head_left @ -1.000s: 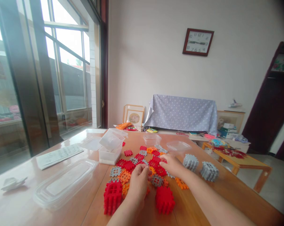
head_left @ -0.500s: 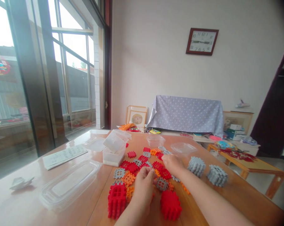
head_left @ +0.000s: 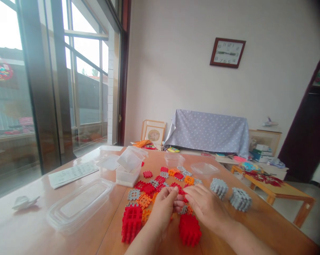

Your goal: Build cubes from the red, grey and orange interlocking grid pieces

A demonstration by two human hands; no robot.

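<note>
My left hand is over the near middle of the pile with its fingers curled in and the thumb on top. What lies in it, if anything, is hidden. My right hand has come close beside it, fingers bent and pressed together, their tips near red pieces; I cannot make out what they hold. Around both hands lie flat interlocking plastic pieces: red, an orange window piece and a grey window piece. A stack of red window pieces stands left of my left wrist. Another red stack stands between my forearms.
Two grey stacks stand at the right. Clear containers and lids lie at left, with a printed sheet and crumpled wrapping. A clear tub and a lid are farther back.
My right hand has drawn back from the far pieces toward my left hand, uncovering an orange piece there. My left hand stays in nearly the same place. The view has shifted slightly.
</note>
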